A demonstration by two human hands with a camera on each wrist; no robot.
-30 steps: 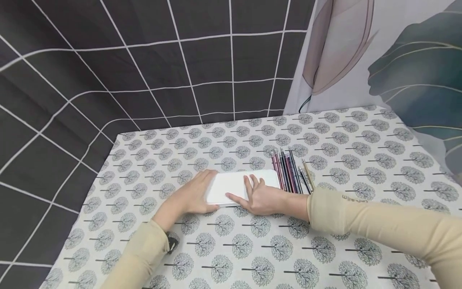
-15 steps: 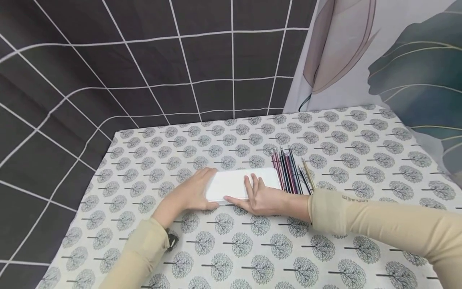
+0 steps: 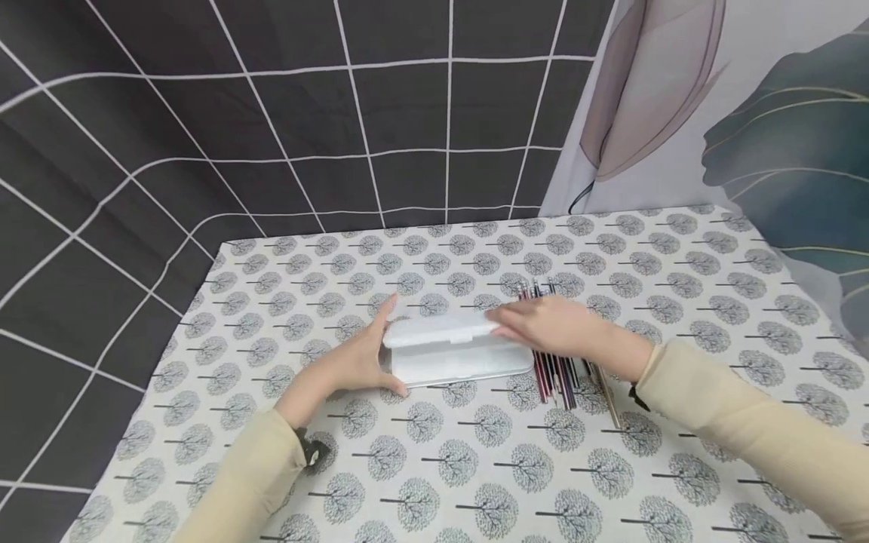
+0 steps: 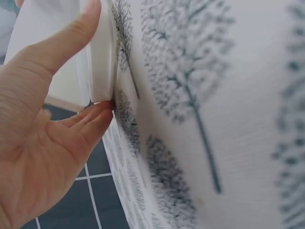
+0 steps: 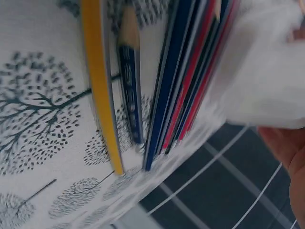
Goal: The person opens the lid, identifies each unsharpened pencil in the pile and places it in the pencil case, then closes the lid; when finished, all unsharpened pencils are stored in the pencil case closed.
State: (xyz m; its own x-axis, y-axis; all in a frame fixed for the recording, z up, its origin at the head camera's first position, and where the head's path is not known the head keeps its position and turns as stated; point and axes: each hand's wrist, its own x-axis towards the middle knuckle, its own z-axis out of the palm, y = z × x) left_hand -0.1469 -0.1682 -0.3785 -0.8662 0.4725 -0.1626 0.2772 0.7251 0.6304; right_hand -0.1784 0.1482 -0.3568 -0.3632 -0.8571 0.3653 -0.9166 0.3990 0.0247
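A white pencil case [image 3: 462,366] lies on the tree-print cloth with its lid [image 3: 434,329] partly raised, showing a pale inside. My left hand [image 3: 353,362] holds its left end, thumb at the front and fingers behind; the left wrist view shows the thumb across the case [image 4: 102,62]. At the lid's right end, my right hand [image 3: 557,326] grips the edge, some fingers hidden. Below that hand lie several pencils [image 3: 558,381], partly covered by it. In the right wrist view, the white lid [image 5: 267,71] is blurred beside the dark and red pencils [image 5: 186,81].
A yellow pencil [image 5: 97,71] and a short dark-blue one [image 5: 131,90] lie a little apart from the bunch. The patterned tablecloth [image 3: 421,467] spreads around the case. Behind the table hangs a dark grid-patterned curtain [image 3: 400,113], with a leaf-print curtain [image 3: 665,98] at right.
My right hand has moved from the case's front edge to its upper right, and the lid has come up from shut. The left hand stays at the left end, its index finger more extended.
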